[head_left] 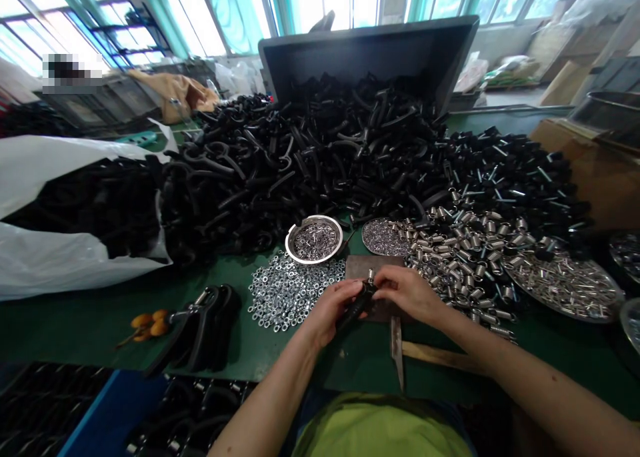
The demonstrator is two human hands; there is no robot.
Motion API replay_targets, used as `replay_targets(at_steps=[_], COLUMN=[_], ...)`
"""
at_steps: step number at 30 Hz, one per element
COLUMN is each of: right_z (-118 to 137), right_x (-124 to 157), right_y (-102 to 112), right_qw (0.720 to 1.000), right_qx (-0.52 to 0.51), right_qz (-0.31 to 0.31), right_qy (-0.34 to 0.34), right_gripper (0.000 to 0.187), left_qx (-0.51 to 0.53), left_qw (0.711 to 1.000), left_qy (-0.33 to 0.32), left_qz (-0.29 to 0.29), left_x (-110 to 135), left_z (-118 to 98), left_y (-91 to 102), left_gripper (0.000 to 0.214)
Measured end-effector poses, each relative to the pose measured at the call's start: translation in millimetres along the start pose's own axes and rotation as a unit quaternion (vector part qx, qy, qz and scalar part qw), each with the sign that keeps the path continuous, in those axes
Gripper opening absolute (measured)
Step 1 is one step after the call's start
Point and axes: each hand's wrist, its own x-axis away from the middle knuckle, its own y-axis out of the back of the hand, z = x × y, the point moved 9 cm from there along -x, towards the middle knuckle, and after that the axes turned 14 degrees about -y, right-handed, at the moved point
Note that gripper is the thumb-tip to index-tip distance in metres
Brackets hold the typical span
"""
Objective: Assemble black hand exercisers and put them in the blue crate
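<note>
My left hand (327, 310) is wrapped round a black handle-shaped part (353, 309), which slants up toward the right. A small metal coil spring (371, 274) sticks up at the part's upper end. Against that same end my right hand (407, 292) is closed in a pinch; whatever lies between its fingertips is hidden. Both hands are over a flat metal plate (365, 264) on the green table. Just below the plate lies a hammer (435, 356) with a wooden handle, its head under my right wrist.
Loose nuts (280, 297) spread left of my hands, below a metal bowl (289, 246) of small parts. Springs (465, 254) are heaped on the right, beside a tray of pins (570, 290). Black parts (320, 157) pile up behind. Assembled black pieces (213, 330) stand at left.
</note>
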Motion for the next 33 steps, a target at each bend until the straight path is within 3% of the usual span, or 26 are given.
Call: replay_targets(at_steps=[2,5,7,10,12,15,19,22,24,29,33], right_z=[8,14,13,8,6,7,6,-9,-27,-71,-60], right_x=[1,3,5,9,12,17,33,65,94,142,133], right_y=[-1,-12,-22,-34,-40,-42,-18,2,4,-1,12], right_qw=[0.991,0.941,0.899,0.857,0.845,0.847,0.897,0.938,0.95,0.949,0.969], right_qx=[0.102,0.263,0.329,0.37,0.383,0.401,0.383,0.333,0.311,0.311,0.243], right_qz=[-0.016,-0.046,-0.061,-0.069,-0.059,-0.035,-0.03,-0.019,0.005,-0.022,-0.027], right_qy=[0.081,0.21,0.283,0.352,0.368,0.346,0.217,0.092,0.029,-0.043,-0.045], right_gripper=[0.012,0.016,0.016,0.023,0.023,0.02,0.026,0.027,0.025,0.01,0.022], left_qx=[-0.08,-0.251,-0.387,-0.552,-0.614,-0.66,-0.67,-0.674,-0.681,-0.69,-0.696], left_qw=[0.996,0.959,0.902,0.79,0.73,0.679,0.679,0.686,0.684,0.68,0.674], left_qy=[-0.018,-0.09,-0.161,-0.25,-0.281,-0.301,-0.291,-0.269,-0.259,-0.247,-0.243], left_qz=[0.046,0.097,0.103,0.095,0.105,0.114,0.079,0.047,0.038,0.032,0.038], left_x=[-4,-14,-18,-14,-6,3,6,3,1,-2,-2], left_z=[-9,-24,-33,-37,-32,-25,-21,-20,-20,-21,-23], left_y=[-3.0,-6.5,-8.8,-15.5,-21.1,-25.0,-19.2,-13.2,-11.7,-10.6,-11.5], left_gripper=[0.038,0.043,0.052,0.061,0.061,0.061,0.063,0.063,0.061,0.06,0.06])
